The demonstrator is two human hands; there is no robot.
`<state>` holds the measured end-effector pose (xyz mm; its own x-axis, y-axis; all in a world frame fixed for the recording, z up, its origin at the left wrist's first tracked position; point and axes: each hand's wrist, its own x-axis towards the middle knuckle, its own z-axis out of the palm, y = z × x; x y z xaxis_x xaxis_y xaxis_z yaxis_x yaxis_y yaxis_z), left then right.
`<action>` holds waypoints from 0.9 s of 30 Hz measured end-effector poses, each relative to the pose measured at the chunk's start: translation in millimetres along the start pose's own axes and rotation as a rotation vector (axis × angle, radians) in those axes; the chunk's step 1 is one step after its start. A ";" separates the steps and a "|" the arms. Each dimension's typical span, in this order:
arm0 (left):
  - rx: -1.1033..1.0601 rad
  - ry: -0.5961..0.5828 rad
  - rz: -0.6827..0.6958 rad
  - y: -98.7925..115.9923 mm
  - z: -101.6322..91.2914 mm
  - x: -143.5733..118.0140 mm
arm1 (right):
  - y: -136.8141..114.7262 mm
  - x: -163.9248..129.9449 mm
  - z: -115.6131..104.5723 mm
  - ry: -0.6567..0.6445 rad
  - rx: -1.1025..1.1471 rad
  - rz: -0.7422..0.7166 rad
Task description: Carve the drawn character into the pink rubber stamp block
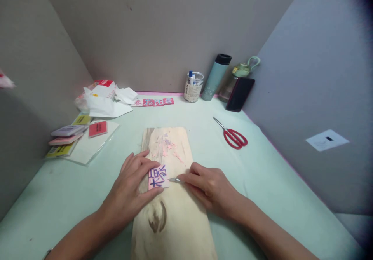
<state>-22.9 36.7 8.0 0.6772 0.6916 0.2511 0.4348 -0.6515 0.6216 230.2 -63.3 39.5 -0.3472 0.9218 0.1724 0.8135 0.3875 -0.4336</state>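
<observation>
A small flat pink rubber block (158,177), marked with a purple-blue character, lies on the wooden board (175,229). My left hand (136,184) steadies it, index finger at its upper edge and thumb at its lower edge. In my right hand (206,186) is a slim craft knife (175,180), gripped between thumb and fingers. Its metal tip is at the block's right edge; whether it touches cannot be made out. Pink and purple shavings (169,147) are scattered on the board above the block.
Red-handled scissors (235,137) lie to the right. At the back stand a jar of pens (193,87), a teal flask (217,77), a green-lidded bottle (241,71) and a leaning phone (240,94). Carved tiles (154,102), tissues (101,104) and packaged blocks (68,133) sit farther left.
</observation>
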 end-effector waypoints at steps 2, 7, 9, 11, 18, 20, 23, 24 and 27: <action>-0.003 -0.008 0.003 0.1 -0.5 0.5 | -0.1 0.4 -0.3 0.001 -0.007 0.005; -0.009 -0.007 0.000 -0.6 0.1 -0.6 | -1.1 -0.5 -4.8 -0.019 0.051 -0.001; -0.011 -0.001 0.000 -1.2 1.0 -1.1 | -2.2 -0.6 -4.4 -0.016 0.045 0.002; -0.013 0.001 -0.002 -1.5 1.3 -1.1 | -3.1 -0.2 -2.2 -0.013 0.022 0.002; 0.000 -0.014 -0.003 -0.7 -0.8 -0.3 | -3.2 1.6 0.8 0.007 -0.016 -0.009; -0.002 -0.004 -0.003 -0.9 -0.4 -0.8 | -3.3 1.3 -0.7 -0.011 0.009 -0.006; -0.008 0.000 0.000 -1.1 0.7 -1.8 | -4.5 1.5 -0.7 -0.010 -0.011 -0.006; -0.010 0.000 -0.002 -1.1 0.8 -2.0 | -5.1 1.9 -0.2 0.000 -0.027 -0.010; -0.017 -0.001 -0.007 -0.9 0.8 -2.2 | -6.5 3.2 0.1 0.012 -0.058 -0.017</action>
<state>-24.3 35.5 6.3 0.6749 0.6956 0.2462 0.4295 -0.6416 0.6355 223.8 -62.9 42.8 -0.3558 0.9152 0.1894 0.8333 0.4024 -0.3791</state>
